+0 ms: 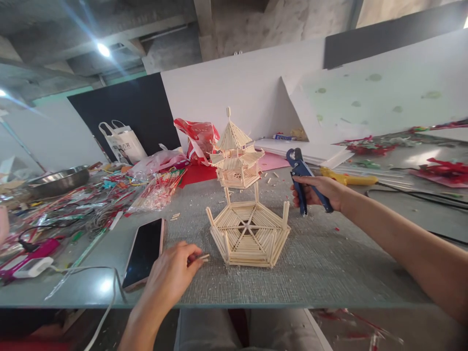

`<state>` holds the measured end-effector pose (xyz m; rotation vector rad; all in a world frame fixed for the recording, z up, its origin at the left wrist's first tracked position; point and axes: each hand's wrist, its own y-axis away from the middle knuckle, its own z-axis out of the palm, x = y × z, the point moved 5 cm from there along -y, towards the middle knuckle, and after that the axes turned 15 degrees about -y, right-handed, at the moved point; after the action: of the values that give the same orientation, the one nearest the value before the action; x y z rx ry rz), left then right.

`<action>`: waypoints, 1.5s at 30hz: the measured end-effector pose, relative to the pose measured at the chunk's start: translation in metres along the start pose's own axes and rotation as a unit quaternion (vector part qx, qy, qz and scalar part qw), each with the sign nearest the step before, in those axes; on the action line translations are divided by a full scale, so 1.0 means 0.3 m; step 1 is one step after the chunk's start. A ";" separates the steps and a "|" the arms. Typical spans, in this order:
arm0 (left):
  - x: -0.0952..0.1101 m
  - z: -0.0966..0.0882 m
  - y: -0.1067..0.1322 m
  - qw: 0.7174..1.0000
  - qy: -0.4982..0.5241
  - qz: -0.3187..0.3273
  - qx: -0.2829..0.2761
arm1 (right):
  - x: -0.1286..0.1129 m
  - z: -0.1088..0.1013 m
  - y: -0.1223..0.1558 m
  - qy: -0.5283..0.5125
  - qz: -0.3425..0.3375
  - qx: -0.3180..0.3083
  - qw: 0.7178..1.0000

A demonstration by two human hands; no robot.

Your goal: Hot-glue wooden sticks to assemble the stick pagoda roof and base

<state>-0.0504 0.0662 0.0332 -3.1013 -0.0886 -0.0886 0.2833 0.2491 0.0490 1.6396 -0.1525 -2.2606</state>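
Note:
A hexagonal base of wooden sticks [248,235] with upright posts sits in the middle of the grey table [329,263]. Behind it stands a small pagoda model [237,157] made of the same sticks. My left hand [171,275] rests on the table left of the base, fingers pinched on a short wooden stick [202,257]. My right hand [317,191] is closed round the handles of a blue cutter [302,176], held upright to the right of the pagoda.
A phone [144,252] lies face up left of my left hand. Packets of sticks [158,191], red and white bags [197,136], a metal bowl [58,181], cables and clutter fill the left. A yellow tool [347,178], white boards and red paper scraps lie at the right back.

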 end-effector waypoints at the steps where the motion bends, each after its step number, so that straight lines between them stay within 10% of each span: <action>1: 0.005 -0.004 -0.001 1.000 -0.005 0.011 -0.001 | 0.000 0.002 0.001 0.002 0.002 0.000 1.000; 19: 0.094 -0.027 0.021 0.982 -0.134 0.128 -0.037 | 0.004 -0.017 -0.010 -0.003 0.015 -0.006 1.000; 27: 0.005 -0.010 0.013 0.993 0.087 0.074 0.009 | 0.004 -0.009 0.000 -0.014 0.026 -0.010 1.000; 33: -0.052 0.034 -0.029 0.939 0.342 -0.025 0.008 | 0.006 -0.016 -0.008 -0.027 0.026 -0.006 0.999; 45: -0.029 0.048 -0.020 0.974 0.220 -0.023 0.056 | -0.004 0.006 0.023 -0.026 0.021 -0.001 0.999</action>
<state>-0.0587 0.0724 0.0184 -2.8852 -0.1452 -0.7382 0.2833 0.2428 0.0528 1.5620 -0.1950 -2.2733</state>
